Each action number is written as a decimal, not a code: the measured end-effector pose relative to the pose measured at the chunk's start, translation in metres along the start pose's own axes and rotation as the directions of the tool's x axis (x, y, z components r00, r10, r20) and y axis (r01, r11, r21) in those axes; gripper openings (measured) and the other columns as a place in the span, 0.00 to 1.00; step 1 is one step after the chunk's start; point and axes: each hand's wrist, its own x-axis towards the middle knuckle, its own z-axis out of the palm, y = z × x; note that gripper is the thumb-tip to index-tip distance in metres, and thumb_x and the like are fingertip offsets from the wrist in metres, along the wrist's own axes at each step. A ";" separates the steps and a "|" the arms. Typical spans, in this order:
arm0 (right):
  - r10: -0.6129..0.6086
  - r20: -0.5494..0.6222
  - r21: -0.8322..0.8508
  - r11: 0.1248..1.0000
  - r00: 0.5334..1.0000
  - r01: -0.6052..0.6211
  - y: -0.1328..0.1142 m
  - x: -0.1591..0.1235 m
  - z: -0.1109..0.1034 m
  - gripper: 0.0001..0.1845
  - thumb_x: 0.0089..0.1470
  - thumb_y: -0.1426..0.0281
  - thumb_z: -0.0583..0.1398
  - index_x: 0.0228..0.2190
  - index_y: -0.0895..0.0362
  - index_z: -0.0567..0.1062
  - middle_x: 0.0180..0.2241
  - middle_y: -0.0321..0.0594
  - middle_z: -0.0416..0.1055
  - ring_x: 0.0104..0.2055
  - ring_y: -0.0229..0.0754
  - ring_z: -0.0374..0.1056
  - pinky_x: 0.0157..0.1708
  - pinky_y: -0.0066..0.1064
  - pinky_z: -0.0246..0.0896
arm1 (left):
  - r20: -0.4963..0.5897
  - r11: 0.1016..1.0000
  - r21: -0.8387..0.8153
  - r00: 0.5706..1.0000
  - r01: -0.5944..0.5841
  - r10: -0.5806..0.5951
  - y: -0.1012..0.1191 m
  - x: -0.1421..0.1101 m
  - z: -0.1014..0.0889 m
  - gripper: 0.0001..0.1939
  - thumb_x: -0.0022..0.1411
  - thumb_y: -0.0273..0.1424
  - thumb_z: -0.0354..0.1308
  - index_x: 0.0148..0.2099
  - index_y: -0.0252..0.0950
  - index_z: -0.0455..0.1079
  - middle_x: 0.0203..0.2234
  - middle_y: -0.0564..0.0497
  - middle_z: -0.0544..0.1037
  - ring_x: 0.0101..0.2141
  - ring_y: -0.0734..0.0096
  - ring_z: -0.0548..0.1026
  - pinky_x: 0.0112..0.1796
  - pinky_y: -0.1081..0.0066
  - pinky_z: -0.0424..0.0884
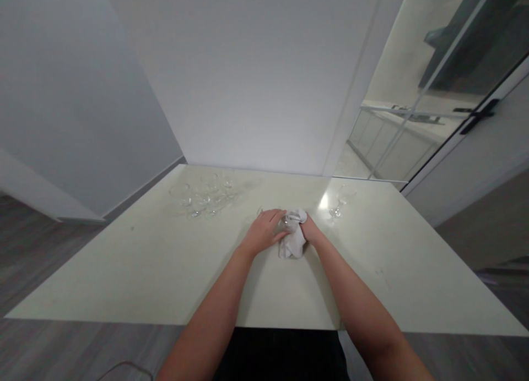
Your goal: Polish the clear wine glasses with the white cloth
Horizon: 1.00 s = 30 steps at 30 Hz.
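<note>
Clear, rounded glass (286,223) held sideways above centre of pale, glossy table (165,271), gripped by half-curled fingers of left hand (264,230). White, soft cloth (293,245) bunched against glass at right hand (311,230); finger opening there hidden, cannot be told. From hands, clear glassware cluster (206,200) seen at ten o'clock, clear stemmed glass (335,211) at two.

White cloth (292,248), clear glass (288,223), pale cream table (165,271).
</note>
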 end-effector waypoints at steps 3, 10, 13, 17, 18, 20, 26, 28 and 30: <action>0.027 0.079 0.054 0.998 0.997 -0.031 -0.002 -0.002 0.002 0.13 0.46 0.60 0.57 0.25 0.57 0.74 0.25 0.37 0.72 0.32 0.41 0.65 0.37 0.32 0.63 | -0.033 0.999 0.036 0.999 -0.006 0.007 -0.001 0.000 0.001 0.21 0.61 0.36 0.57 0.55 0.36 0.64 0.50 0.41 0.72 0.51 0.57 0.70 0.51 0.58 0.65; -0.036 -0.097 -0.374 0.927 0.995 -0.003 -0.012 -0.006 -0.008 0.06 0.43 0.69 0.57 0.23 0.58 0.73 0.24 0.42 0.73 0.29 0.42 0.65 0.33 0.31 0.60 | 0.019 0.998 -0.040 0.999 -0.042 0.043 0.011 0.004 -0.009 0.31 0.61 0.36 0.56 0.64 0.35 0.56 0.57 0.39 0.68 0.55 0.57 0.66 0.56 0.57 0.61; -0.055 -0.142 -0.396 0.918 0.988 -0.005 -0.010 -0.006 -0.008 0.06 0.44 0.70 0.57 0.23 0.59 0.74 0.24 0.42 0.73 0.28 0.41 0.65 0.32 0.30 0.60 | 0.030 0.998 -0.008 0.997 -0.069 0.070 0.010 0.005 -0.006 0.29 0.62 0.36 0.56 0.63 0.36 0.57 0.56 0.40 0.68 0.55 0.57 0.67 0.54 0.57 0.62; -0.032 -0.023 -0.108 0.994 0.999 0.030 0.000 -0.003 0.002 0.09 0.46 0.69 0.54 0.26 0.58 0.74 0.26 0.39 0.74 0.30 0.40 0.66 0.36 0.30 0.64 | -0.028 0.991 0.099 0.995 -0.090 0.094 0.003 0.004 0.001 0.22 0.61 0.32 0.57 0.58 0.39 0.64 0.53 0.43 0.72 0.53 0.57 0.69 0.52 0.58 0.64; -0.017 0.019 -0.069 0.997 1.000 0.018 0.001 -0.002 0.004 0.10 0.47 0.69 0.54 0.27 0.58 0.75 0.26 0.39 0.74 0.31 0.40 0.66 0.36 0.30 0.64 | -0.036 0.990 0.111 0.995 -0.088 0.092 0.002 0.004 0.001 0.21 0.61 0.31 0.57 0.56 0.40 0.66 0.52 0.43 0.72 0.52 0.57 0.69 0.51 0.58 0.65; 0.010 0.055 -0.081 0.997 0.998 -0.006 0.001 -0.001 0.006 0.10 0.47 0.70 0.54 0.28 0.58 0.75 0.27 0.39 0.74 0.31 0.41 0.66 0.36 0.30 0.64 | -0.038 0.992 0.104 0.996 -0.073 0.077 0.003 0.004 -0.001 0.21 0.60 0.32 0.58 0.56 0.39 0.66 0.52 0.43 0.72 0.51 0.57 0.69 0.50 0.58 0.65; -0.052 -0.078 -0.497 0.867 0.996 0.006 -0.017 -0.009 -0.002 0.06 0.44 0.73 0.56 0.24 0.59 0.74 0.24 0.43 0.73 0.27 0.41 0.66 0.29 0.28 0.57 | 0.028 0.998 0.030 0.998 -0.057 0.056 0.010 0.005 -0.008 0.33 0.56 0.31 0.59 0.63 0.36 0.57 0.57 0.40 0.67 0.56 0.57 0.66 0.54 0.58 0.61; -0.060 -0.089 -0.511 0.860 0.994 0.006 -0.019 -0.010 -0.002 0.06 0.45 0.72 0.57 0.23 0.59 0.73 0.23 0.42 0.72 0.26 0.40 0.65 0.28 0.28 0.56 | 0.030 0.997 0.044 0.997 -0.068 0.066 0.009 0.005 -0.006 0.31 0.56 0.29 0.59 0.62 0.38 0.59 0.56 0.42 0.69 0.54 0.58 0.67 0.53 0.58 0.63; -0.071 -0.069 -0.408 0.912 0.995 0.037 -0.019 -0.009 -0.001 0.07 0.46 0.71 0.56 0.24 0.60 0.73 0.25 0.42 0.73 0.28 0.39 0.66 0.29 0.27 0.58 | 0.007 0.994 0.078 0.997 -0.075 0.075 0.007 0.005 -0.003 0.28 0.56 0.27 0.58 0.60 0.39 0.62 0.53 0.42 0.71 0.53 0.58 0.69 0.51 0.58 0.64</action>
